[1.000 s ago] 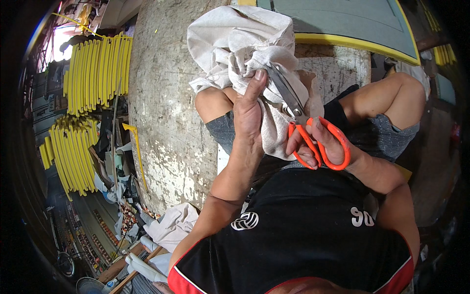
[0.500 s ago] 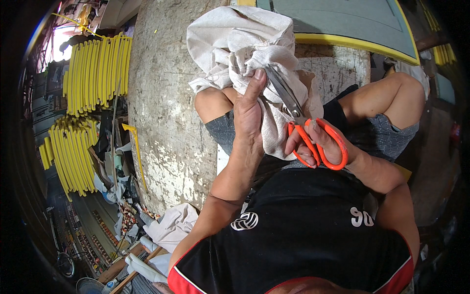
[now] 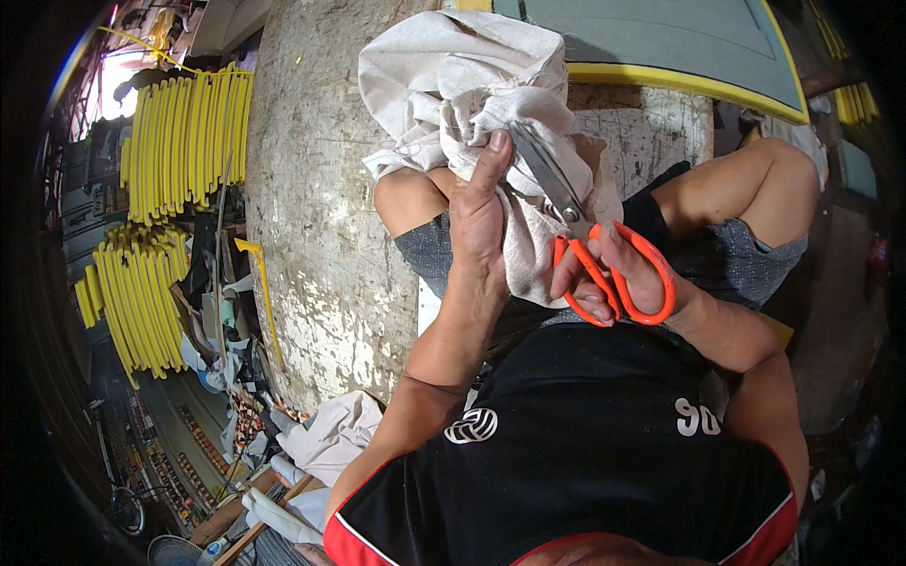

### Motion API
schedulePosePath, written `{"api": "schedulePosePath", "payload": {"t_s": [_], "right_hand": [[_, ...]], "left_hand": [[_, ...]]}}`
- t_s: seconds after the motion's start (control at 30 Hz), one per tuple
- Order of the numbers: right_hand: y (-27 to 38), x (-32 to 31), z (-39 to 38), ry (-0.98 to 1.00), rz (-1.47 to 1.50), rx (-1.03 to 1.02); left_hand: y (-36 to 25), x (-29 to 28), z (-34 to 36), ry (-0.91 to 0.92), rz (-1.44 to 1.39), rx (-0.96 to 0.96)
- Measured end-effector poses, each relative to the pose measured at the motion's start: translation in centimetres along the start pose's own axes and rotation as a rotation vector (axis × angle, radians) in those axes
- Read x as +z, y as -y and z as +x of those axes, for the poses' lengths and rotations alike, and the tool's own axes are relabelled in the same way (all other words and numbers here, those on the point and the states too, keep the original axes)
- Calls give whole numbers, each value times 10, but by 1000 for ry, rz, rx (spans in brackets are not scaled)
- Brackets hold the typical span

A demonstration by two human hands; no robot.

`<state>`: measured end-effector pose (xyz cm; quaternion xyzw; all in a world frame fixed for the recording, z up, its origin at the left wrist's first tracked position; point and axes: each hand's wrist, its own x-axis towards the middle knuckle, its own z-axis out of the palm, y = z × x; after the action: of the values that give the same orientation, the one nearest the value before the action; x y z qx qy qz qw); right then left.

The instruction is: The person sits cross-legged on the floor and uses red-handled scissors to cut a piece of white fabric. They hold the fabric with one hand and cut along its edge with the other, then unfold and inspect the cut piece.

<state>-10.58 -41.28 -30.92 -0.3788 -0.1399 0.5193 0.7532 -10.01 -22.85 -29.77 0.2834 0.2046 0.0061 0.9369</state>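
My left hand (image 3: 479,217) grips a bunched off-white cloth (image 3: 453,66) in my lap, thumb on top and most fingers hidden behind the folds. My right hand (image 3: 618,274) holds large scissors by their orange loop handles (image 3: 651,316), with fingers through the loops. The long metal blades (image 3: 547,172) point up and left into the folds of the cloth, just right of my left thumb, their tips against the fabric. One lower fold of the cloth hangs between my two hands.
I sit on a worn, paint-flecked board (image 3: 321,189). A grey-green panel with yellow edge (image 3: 679,42) lies beyond the cloth. Stacks of yellow curved pieces (image 3: 184,141) stand on the left. A loose off-white cloth (image 3: 330,439) and mixed scraps lie at lower left.
The scissors' handles shift very slightly in my right hand. My left hand stays in the same grip on the cloth, which is nearly unchanged.
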Motion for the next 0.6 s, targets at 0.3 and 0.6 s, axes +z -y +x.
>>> {"api": "schedulePosePath", "payload": {"t_s": [0.3, 0.6], "right_hand": [[-3, -2, 2, -35, -87, -58], [-4, -6, 1, 0, -42, -19]], "left_hand": [[2, -8, 2, 28, 43, -17], [-1, 0, 0, -6, 89, 20]]}}
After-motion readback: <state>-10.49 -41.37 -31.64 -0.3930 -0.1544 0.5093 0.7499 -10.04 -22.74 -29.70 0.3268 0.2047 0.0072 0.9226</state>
